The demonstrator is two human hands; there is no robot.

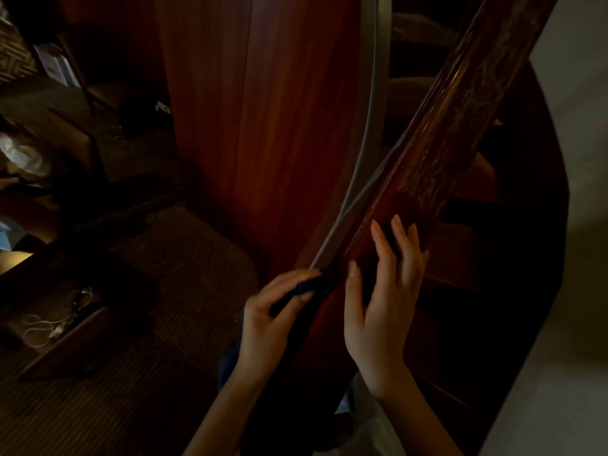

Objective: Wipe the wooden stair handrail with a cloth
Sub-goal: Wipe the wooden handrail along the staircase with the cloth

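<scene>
The left hand pinches a dark cloth against the side of the wooden handrail (a long, shiny brown rail). The right hand lies open on top, holding nothing.

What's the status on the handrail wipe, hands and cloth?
Left hand gripping dark cloth against the handrail side. Right hand open, fingers resting on the rail top. Nothing blocking the rail ahead.
</scene>
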